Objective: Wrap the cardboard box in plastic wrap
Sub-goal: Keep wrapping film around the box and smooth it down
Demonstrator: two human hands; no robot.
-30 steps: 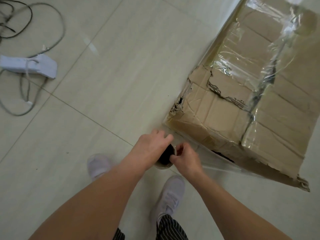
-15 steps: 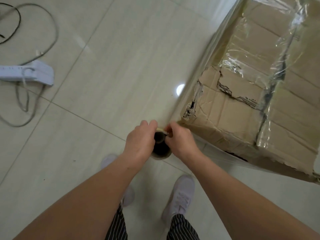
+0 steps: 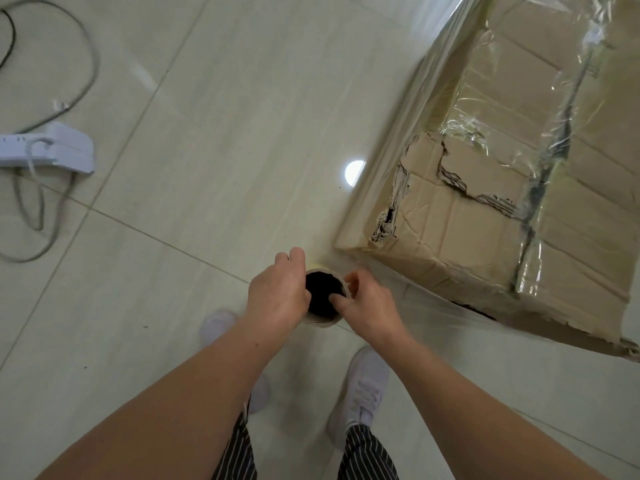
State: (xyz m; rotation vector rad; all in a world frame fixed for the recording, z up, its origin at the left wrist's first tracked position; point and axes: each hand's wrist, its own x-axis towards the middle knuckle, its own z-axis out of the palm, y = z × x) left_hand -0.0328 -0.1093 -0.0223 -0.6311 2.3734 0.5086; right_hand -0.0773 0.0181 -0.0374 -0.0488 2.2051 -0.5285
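Both hands on wrap roll, held upright: left hand grip clenched round its side, right hand fingers hooked in core. Beyond, cardboard box on floor, near corner torn, top and sides under wrinkled clear film.

Single head-worn view, looking steeply down from standing height.

The wide-angle camera sits above the person's own forearms and faces forward and down at the tiled floor, so both arms run up from the bottom edge to the left hand and right hand near the middle of the frame, with the shoes straight below the lens. The hands are the nearest things — the cardboard box fills the upper right, cut off by the top and right edges, and a power strip lies at the far left edge. No second view is given, so nothing is shared.
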